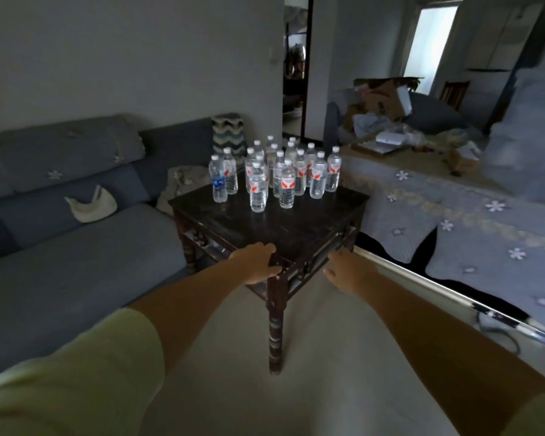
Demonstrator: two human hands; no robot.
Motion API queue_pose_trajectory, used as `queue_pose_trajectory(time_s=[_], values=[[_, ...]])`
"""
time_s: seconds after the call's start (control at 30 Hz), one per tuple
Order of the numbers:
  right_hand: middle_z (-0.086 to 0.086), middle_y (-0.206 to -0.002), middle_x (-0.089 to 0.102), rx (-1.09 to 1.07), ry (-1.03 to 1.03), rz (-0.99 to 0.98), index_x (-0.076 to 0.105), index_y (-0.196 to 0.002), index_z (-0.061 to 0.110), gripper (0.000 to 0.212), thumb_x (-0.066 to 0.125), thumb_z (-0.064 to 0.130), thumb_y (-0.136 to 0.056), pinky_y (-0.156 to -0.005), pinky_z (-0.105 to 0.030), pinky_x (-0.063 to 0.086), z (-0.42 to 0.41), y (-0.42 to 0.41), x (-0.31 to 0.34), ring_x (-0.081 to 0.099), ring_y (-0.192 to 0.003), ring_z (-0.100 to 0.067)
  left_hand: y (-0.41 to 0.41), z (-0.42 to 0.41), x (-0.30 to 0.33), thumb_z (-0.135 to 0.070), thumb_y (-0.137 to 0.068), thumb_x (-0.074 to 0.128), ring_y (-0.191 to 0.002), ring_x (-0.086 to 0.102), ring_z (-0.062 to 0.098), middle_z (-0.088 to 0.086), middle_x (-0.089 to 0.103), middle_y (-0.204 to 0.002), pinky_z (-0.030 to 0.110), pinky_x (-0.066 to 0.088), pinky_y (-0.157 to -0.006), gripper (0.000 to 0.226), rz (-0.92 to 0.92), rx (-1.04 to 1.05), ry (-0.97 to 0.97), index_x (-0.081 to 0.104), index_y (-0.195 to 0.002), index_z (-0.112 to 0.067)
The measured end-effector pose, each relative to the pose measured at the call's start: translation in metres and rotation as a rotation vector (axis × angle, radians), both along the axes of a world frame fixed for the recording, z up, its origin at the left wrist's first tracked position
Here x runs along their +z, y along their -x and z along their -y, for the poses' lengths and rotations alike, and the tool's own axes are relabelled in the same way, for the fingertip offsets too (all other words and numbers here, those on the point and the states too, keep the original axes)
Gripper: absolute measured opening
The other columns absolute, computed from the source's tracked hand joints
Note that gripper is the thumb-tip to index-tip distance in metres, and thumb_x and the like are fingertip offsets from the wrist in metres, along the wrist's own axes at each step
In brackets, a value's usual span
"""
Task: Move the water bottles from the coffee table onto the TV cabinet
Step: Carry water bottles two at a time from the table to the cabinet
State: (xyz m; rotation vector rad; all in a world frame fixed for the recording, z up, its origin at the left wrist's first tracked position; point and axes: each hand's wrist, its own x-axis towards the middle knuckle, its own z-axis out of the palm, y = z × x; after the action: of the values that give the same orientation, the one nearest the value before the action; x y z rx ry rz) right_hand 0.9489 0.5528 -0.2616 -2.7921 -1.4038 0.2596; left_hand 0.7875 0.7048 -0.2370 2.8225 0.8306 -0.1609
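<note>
Head view shows the water bottles (274,174) clustered upright at the table (312,221) far side, left hand (257,262) grip resting on the near corner, right hand (348,272) grip apart and empty: jolting the table likely topples bottles.

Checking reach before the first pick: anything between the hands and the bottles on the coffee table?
Nothing visible. The left hand rests on the coffee table at its near corner, the right hand hangs beside it. Only bare tabletop separates them from the water bottles, clustered upright at the far side.
</note>
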Motion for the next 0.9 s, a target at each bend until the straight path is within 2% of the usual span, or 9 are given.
queue_pose_trajectory(time_s=[0.33,0.57,0.7,0.9], values=[[-0.014,-0.133,0.045,0.004,0.019,0.02,0.04,-0.135,0.014,0.046,0.04,0.043,-0.099,-0.097,-0.045,0.046,-0.125,-0.055,-0.008,0.049,-0.122,-0.034,-0.056,-0.127,-0.008,-0.047,-0.094,0.051,-0.124,0.049,0.032,0.012,0.046,-0.137,0.046,0.044,-0.101,0.062,-0.006,0.015,0.037,0.03,-0.145,-0.019],[-0.015,-0.134,0.044,0.004,0.043,-0.006,0.039,-0.136,0.012,0.048,0.039,0.042,-0.1,-0.098,-0.045,0.044,-0.18,-0.145,-0.02,0.048,-0.123,-0.035,-0.139,-0.187,-0.025,-0.048,-0.094,0.051,-0.131,0.044,0.031,0.011,0.039,-0.146,0.044,0.041,-0.104,0.067,-0.005,0.05,0.081,0.025,-0.149,-0.02],[-0.014,-0.135,0.043,0.038,0.084,-0.017,0.037,-0.139,0.013,0.05,0.038,0.043,-0.1,-0.095,-0.046,0.045,-0.22,-0.209,-0.025,0.048,-0.122,-0.034,-0.195,-0.219,-0.038,-0.048,-0.093,0.053,-0.134,0.043,0.028,0.008,0.038,-0.15,0.041,0.039,-0.107,0.067,0.021,0.128,0.12,0.028,-0.149,-0.021],[-0.015,-0.133,0.045,0.113,0.072,-0.015,0.039,-0.137,0.011,0.049,0.039,0.043,-0.1,-0.095,-0.044,0.045,-0.28,-0.299,-0.02,0.05,-0.121,-0.034,-0.263,-0.269,-0.047,-0.048,-0.091,0.055,-0.124,0.051,0.028,0.008,0.05,-0.139,0.042,0.045,-0.101,0.062,0.111,0.249,0.17,0.037,-0.143,-0.019]])
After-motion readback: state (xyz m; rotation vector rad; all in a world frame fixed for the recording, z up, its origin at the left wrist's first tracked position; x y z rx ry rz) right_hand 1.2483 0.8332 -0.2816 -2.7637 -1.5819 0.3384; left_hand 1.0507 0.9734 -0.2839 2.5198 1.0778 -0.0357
